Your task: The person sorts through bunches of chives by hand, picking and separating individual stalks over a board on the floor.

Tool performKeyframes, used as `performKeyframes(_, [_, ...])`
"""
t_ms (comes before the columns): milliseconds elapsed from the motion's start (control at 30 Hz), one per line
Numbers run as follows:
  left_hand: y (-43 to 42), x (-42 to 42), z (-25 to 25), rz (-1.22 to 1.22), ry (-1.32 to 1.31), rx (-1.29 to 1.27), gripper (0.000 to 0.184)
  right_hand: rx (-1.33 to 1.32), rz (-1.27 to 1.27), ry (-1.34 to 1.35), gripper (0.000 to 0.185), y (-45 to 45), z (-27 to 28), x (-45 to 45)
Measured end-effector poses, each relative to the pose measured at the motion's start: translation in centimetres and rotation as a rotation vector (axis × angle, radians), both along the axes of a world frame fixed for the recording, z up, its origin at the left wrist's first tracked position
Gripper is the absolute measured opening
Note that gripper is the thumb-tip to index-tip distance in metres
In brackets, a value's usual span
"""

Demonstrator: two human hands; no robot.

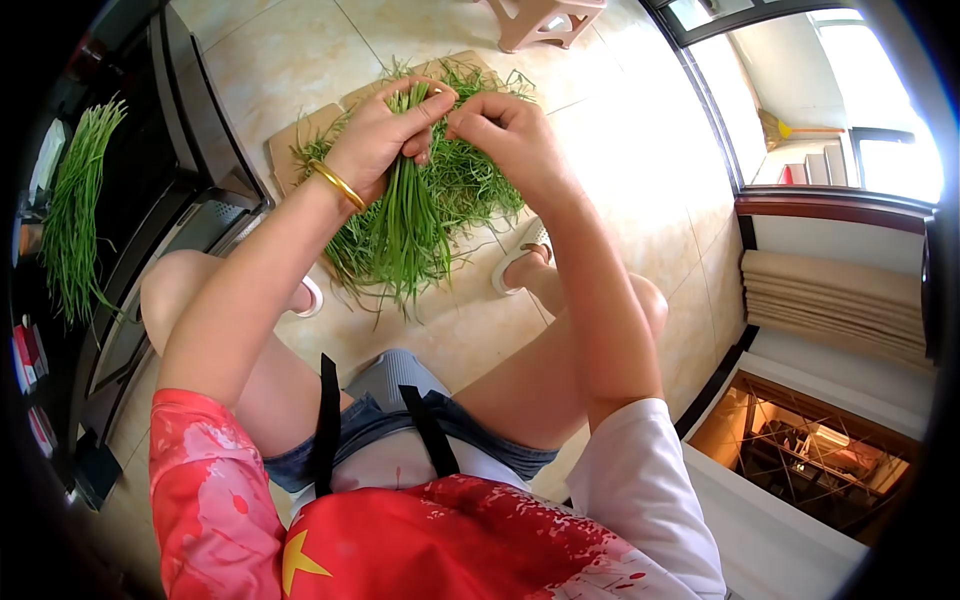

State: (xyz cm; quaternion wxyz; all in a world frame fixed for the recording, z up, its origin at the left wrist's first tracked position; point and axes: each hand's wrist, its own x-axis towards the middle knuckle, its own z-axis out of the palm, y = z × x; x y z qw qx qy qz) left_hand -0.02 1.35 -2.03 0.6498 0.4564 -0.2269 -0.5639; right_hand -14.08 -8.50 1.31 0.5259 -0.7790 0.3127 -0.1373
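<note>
My left hand (pixel 378 132), with a gold bangle at the wrist, is closed around a bunch of long green chives (pixel 408 225). The cut ends poke up past the thumb and the leaves hang down towards me. My right hand (pixel 515 145) is just to the right, thumb and forefinger pinched close to the left fingertips. Whatever it pinches, if anything, is too small to make out. Below both hands spreads a loose pile of chives (pixel 478 185) on flattened cardboard (pixel 283 152) on the floor.
Another chive bunch (pixel 80 205) lies on a dark cabinet (pixel 150 190) at the left. A pink plastic stool (pixel 545 22) stands beyond the pile on the tiled floor (pixel 640 130). My slippered feet flank the cardboard. A doorway and wall are at the right.
</note>
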Motion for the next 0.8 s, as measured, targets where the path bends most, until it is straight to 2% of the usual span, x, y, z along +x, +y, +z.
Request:
performKeyframes(67, [-0.1, -0.2, -0.1, 0.02, -0.055, 0.0, 0.036, 0.055, 0.007, 0.024, 0.025, 0.3, -0.1, -0.1])
performKeyframes(133, [-0.2, -0.4, -0.3, 0.043, -0.114, -0.003, 0.037, 0.242, -0.009, -0.106, 0.022, 0.2, -0.4, -0.2])
performKeyframes(200, [-0.4, -0.6, -0.6, 0.103, -0.244, -0.014, 0.025, 0.31, -0.023, -0.092, 0.022, 0.2, -0.3, -0.3])
performKeyframes(233, [-0.4, -0.6, -0.5, 0.104, -0.244, -0.014, 0.025, 0.378, -0.037, -0.077, 0.021, 0.3, -0.3, -0.3])
performKeyframes(300, [-0.4, -0.5, -0.1, 0.098, -0.295, -0.062, 0.028, 0.365, -0.013, -0.078, 0.021, 0.8, 0.2, -0.2])
performKeyframes(400, [-0.1, -0.2, 0.4, 0.145, -0.214, 0.015, 0.036, 0.353, 0.018, -0.059, 0.021, 1.0, 0.6, -0.2])
performKeyframes(533, [-0.5, 0.6, -0.6, 0.253, -0.045, 0.056, 0.035, 0.384, 0.003, -0.068, 0.021, 0.7, 0.5, -0.6])
performKeyframes(633, [-0.3, 0.6, -0.3, 0.107, 0.023, -0.099, 0.039, 0.405, -0.035, -0.095, 0.022, 0.7, 0.6, -0.6])
performKeyframes(800, [0.3, 0.1, 0.6, -0.127, 0.022, -0.047, 0.034, 0.419, 0.003, -0.116, 0.023, 0.5, -0.2, -0.5])
